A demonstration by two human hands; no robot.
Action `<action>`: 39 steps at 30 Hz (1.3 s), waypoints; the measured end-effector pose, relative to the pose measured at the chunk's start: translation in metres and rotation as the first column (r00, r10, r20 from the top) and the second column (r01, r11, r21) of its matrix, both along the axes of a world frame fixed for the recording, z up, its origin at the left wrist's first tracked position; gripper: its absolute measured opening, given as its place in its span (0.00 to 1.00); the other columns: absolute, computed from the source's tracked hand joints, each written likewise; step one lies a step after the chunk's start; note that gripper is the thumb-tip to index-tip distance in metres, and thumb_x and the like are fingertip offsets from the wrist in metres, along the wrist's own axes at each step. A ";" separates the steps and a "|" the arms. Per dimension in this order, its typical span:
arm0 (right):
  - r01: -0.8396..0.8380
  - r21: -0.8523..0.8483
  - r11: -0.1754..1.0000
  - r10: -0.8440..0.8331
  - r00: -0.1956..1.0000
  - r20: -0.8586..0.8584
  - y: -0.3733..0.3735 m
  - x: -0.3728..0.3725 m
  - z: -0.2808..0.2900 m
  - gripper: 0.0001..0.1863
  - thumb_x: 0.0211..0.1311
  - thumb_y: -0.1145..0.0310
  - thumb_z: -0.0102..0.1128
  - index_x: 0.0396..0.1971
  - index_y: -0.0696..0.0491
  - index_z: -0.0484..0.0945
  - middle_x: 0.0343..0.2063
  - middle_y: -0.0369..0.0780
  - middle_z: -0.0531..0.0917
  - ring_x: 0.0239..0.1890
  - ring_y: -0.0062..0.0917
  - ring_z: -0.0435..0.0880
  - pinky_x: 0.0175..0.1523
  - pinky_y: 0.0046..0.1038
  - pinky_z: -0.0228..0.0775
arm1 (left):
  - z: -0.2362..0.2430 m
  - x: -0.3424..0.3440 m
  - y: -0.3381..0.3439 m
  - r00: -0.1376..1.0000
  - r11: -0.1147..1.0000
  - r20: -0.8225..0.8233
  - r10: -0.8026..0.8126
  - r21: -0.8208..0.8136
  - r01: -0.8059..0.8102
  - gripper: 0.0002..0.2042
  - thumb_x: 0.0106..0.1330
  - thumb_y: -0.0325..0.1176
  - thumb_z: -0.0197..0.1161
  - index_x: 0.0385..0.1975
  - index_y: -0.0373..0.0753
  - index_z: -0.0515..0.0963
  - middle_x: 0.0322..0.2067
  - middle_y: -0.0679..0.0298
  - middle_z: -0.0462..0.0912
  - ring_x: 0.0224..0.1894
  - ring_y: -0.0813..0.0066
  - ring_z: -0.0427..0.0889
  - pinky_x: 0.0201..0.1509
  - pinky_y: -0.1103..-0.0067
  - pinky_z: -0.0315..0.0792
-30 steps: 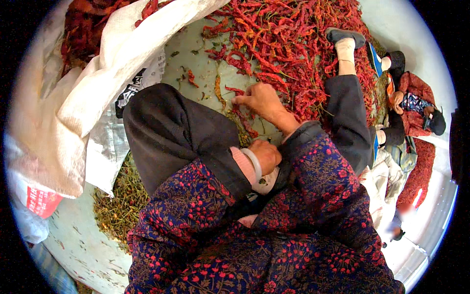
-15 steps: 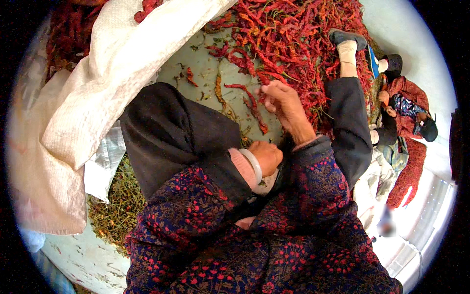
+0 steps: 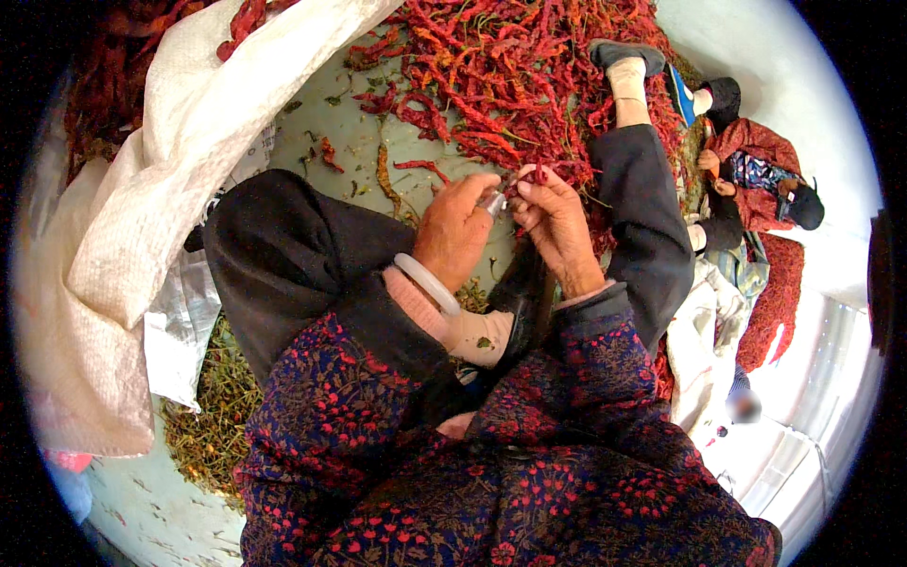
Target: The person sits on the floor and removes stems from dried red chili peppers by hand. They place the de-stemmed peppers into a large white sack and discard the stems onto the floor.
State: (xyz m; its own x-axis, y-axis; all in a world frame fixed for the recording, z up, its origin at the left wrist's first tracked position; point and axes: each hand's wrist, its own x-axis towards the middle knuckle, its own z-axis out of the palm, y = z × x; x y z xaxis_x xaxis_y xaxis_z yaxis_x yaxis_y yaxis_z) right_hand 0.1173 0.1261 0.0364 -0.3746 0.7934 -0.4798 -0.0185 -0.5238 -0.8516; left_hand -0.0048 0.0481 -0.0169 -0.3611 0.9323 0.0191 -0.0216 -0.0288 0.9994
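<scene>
My left hand (image 3: 455, 229), with a pale bangle (image 3: 427, 280) at its wrist, is closed round a small shiny metal tool (image 3: 493, 201) whose kind I cannot make out. Right beside it, the fingers of my right hand (image 3: 561, 229) pinch a dried red chilli (image 3: 539, 175), most of it hidden by the fingers. The tool's tip almost meets the chilli. Beyond both hands spreads a large heap of dried red chillies (image 3: 520, 80). A few loose pods lie on the pale floor, among them a brownish one (image 3: 385, 175) left of my hands.
A big white woven sack (image 3: 104, 312) slumps along the left side. Below it lies a heap of greenish stems (image 3: 215, 411). My dark-trousered legs (image 3: 647, 217) frame the work spot. At right sit another person (image 3: 756, 170), a whitish sack (image 3: 699, 340) and more red chillies (image 3: 778, 293).
My left hand has come up and forward from low by my ankle to meet the right hand. The metal tool and the pinched chilli now show. The view has shifted slightly.
</scene>
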 end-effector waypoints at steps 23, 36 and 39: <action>-0.066 0.134 0.989 0.042 0.984 0.171 -0.011 0.014 0.004 0.06 0.55 0.77 0.53 0.34 0.57 0.73 0.30 0.38 0.79 0.25 0.17 0.74 0.30 0.17 0.66 | -0.008 0.003 0.003 0.902 0.924 0.331 -0.278 -0.165 0.345 0.07 0.59 0.27 0.50 0.30 0.34 0.76 0.21 0.66 0.78 0.25 0.81 0.74 0.28 0.83 0.69; -0.480 0.566 0.670 0.085 0.807 0.584 -0.022 0.004 0.000 0.09 0.44 0.84 0.53 0.28 0.57 0.76 0.25 0.37 0.78 0.24 0.21 0.76 0.32 0.21 0.69 | -0.005 0.009 0.000 0.982 0.951 -0.137 -0.133 -0.298 0.087 0.07 0.52 0.26 0.50 0.25 0.35 0.76 0.18 0.56 0.77 0.20 0.68 0.77 0.26 0.76 0.70; -0.539 0.625 0.565 0.095 0.794 0.600 -0.032 -0.003 0.005 0.13 0.37 0.86 0.51 0.27 0.57 0.75 0.23 0.41 0.76 0.26 0.27 0.77 0.34 0.23 0.69 | -0.021 0.011 0.008 0.997 0.932 -0.073 -0.030 -0.363 0.002 0.07 0.51 0.31 0.52 0.21 0.35 0.74 0.20 0.48 0.75 0.25 0.50 0.75 0.29 0.63 0.67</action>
